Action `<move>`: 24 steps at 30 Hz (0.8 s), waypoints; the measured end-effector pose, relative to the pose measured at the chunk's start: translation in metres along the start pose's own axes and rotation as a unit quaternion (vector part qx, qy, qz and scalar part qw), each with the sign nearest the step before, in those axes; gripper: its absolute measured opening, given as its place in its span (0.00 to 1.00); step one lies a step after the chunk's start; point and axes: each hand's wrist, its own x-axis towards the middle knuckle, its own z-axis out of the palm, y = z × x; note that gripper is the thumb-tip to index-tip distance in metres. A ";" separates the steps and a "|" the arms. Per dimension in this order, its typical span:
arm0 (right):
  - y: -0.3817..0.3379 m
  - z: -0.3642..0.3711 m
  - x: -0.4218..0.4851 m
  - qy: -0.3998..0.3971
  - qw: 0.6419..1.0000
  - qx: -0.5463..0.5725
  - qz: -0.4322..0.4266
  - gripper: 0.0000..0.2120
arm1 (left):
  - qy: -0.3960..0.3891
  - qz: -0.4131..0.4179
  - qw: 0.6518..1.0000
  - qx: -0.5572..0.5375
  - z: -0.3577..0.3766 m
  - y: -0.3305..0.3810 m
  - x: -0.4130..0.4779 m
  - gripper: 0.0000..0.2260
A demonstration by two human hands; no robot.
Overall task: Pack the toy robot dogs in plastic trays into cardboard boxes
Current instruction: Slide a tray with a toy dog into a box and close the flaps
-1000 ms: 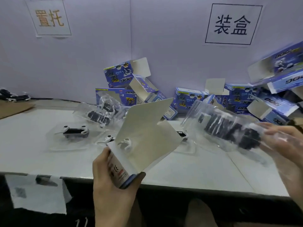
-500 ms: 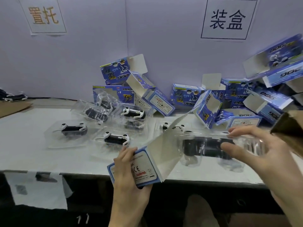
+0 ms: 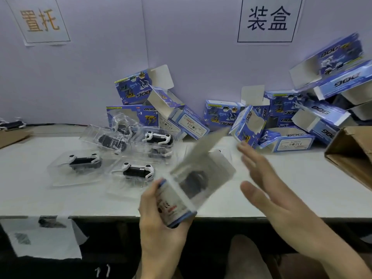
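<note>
While the box (image 3: 177, 206) sits tilted in the left hand (image 3: 161, 228), fingers curled round its closed end, its mouth opens toward 1 o'clock to take the tray (image 3: 203, 174). The tray, with a dark toy dog (image 3: 193, 180) inside, is roughly half in, above the table's (image 3: 302, 178) near edge. At 3 o'clock the right hand (image 3: 267, 190) holds nothing, fingers straight and slightly spread, probably poised to push; blur hides any contact. The flap (image 3: 203, 148) stands clear at 12. Spare trays (image 3: 138, 172) wait at 10 o'clock, empty boxes (image 3: 287, 117) at 2.

Passable across bare counter (image 3: 322, 178) at right front; hemmed left by trayed dogs (image 3: 138, 172), behind by piled boxes (image 3: 221, 115), far right by brown carton (image 3: 350, 150).
</note>
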 end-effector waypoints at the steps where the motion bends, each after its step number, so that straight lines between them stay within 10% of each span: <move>1: 0.001 -0.004 0.000 0.033 0.999 0.007 -0.015 0.31 | 0.018 -0.064 0.997 -0.048 -0.001 0.003 0.002 0.41; 7: 0.014 -0.015 -0.002 0.159 0.984 0.078 -0.025 0.21 | 0.013 -0.133 0.978 -0.159 0.000 0.015 0.026 0.39; 24: -0.017 -0.027 0.081 0.021 0.997 -0.075 -0.030 0.12 | -0.282 -0.189 0.920 -0.198 0.064 -0.075 0.047 0.38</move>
